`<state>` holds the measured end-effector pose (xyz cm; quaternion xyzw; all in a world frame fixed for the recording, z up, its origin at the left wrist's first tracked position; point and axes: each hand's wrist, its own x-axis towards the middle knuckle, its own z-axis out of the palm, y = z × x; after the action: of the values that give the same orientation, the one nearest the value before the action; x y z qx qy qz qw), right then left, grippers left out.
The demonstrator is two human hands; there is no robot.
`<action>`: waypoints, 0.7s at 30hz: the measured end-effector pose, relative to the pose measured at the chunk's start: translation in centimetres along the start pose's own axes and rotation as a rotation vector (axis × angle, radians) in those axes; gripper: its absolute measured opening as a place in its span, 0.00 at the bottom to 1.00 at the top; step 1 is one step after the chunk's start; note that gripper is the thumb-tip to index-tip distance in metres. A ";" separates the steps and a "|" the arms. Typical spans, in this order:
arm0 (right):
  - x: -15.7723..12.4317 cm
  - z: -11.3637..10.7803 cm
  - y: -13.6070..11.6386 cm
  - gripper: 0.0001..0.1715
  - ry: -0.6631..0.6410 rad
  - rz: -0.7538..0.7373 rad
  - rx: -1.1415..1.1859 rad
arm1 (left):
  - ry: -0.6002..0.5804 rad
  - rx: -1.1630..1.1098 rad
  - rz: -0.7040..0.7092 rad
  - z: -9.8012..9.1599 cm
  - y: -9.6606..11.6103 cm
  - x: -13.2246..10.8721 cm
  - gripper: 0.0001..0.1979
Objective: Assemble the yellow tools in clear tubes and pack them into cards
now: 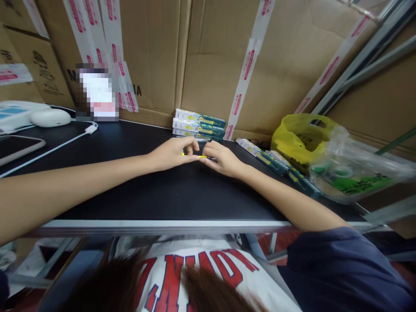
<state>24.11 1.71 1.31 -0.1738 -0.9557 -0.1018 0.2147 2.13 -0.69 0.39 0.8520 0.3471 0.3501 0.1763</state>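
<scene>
Both hands meet over the middle of the black tabletop. My left hand is closed in a loose pinch on one end of a thin yellow tool. At its other end, near a small shiny metal part, the thumb and fingers of my right hand pinch it. Much of the tool is hidden by the fingers, so its full shape cannot be made out. Just behind the hands stands a stack of slim printed boxes, picturing a yellow tool with a hook.
More slim boxes lie at the right, beside a yellow plastic bag and a clear bag. On the left are a phone, a white case and a white cable. Large cartons wall off the back.
</scene>
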 end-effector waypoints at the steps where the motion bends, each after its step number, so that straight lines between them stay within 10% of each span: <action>1: 0.0 0.0 0.0 0.19 0.008 0.051 0.075 | 0.034 -0.071 -0.060 -0.2 0.0 0.2 0.14; 12: 0.2 0.8 -0.5 0.23 0.063 0.526 0.734 | 0.380 -1.001 -0.362 -1.1 0.5 1.2 0.10; 21: 0.7 0.8 -2.0 0.22 0.030 0.626 0.966 | 0.333 -0.934 -0.345 0.1 0.9 0.7 0.09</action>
<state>22.45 0.29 0.62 -0.3292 -0.7937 0.4121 0.3030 3.02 -0.89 1.11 0.5461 0.3126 0.5642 0.5346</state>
